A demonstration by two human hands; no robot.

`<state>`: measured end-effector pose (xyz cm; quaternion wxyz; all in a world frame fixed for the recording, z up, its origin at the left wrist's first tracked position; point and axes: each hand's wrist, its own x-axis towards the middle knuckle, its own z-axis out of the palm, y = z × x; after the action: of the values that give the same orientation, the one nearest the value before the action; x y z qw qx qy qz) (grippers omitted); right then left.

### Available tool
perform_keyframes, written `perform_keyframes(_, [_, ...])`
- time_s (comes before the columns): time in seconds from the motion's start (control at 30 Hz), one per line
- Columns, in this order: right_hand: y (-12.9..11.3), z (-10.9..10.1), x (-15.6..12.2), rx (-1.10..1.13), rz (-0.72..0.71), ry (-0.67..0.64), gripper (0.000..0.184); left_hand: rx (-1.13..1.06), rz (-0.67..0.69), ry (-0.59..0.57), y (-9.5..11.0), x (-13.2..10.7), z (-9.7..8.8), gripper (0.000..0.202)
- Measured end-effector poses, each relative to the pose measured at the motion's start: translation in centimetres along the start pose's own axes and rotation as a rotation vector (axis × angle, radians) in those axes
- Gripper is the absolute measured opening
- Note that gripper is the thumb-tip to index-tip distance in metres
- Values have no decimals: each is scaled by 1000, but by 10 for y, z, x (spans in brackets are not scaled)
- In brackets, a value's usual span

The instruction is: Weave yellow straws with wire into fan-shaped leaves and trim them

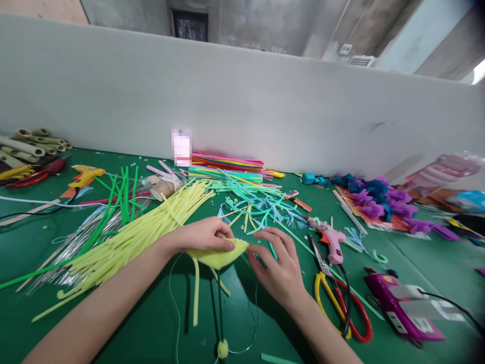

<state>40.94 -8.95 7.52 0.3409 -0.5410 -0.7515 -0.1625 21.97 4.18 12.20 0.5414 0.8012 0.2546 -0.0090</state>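
My left hand [204, 235] is closed on a flattened yellow pipe-cleaner bundle [222, 257] just above the green table [125, 323]. My right hand [278, 265] meets the bundle's right tip, fingers curled and pinching at it. Loose yellow stems and a thin wire [175, 303] hang from the bundle, and a dark stem ends in a small yellow pompom [223, 349]. A large heap of yellow pipe cleaners [140, 235] lies to the left, under my left forearm.
Scissors with yellow and red handles [341, 303] and a pink glue gun [332, 241] lie right of my right hand. A magenta tool [401, 306], purple-blue fuzzy flowers [375, 199], stacked coloured strips [227, 167], green stems [125, 199], a yellow glue gun [85, 176], a white partition wall [242, 101] behind.
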Motion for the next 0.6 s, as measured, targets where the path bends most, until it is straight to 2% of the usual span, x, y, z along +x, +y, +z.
perform_keyframes(0.3, [-2,0,0,67,-8,10,20,-19,17,-20,-4,2,-1,40])
perform_keyframes(0.6, [-4,-7,0,293,85,45,19,-19,6,-19,-3,1,-2,41])
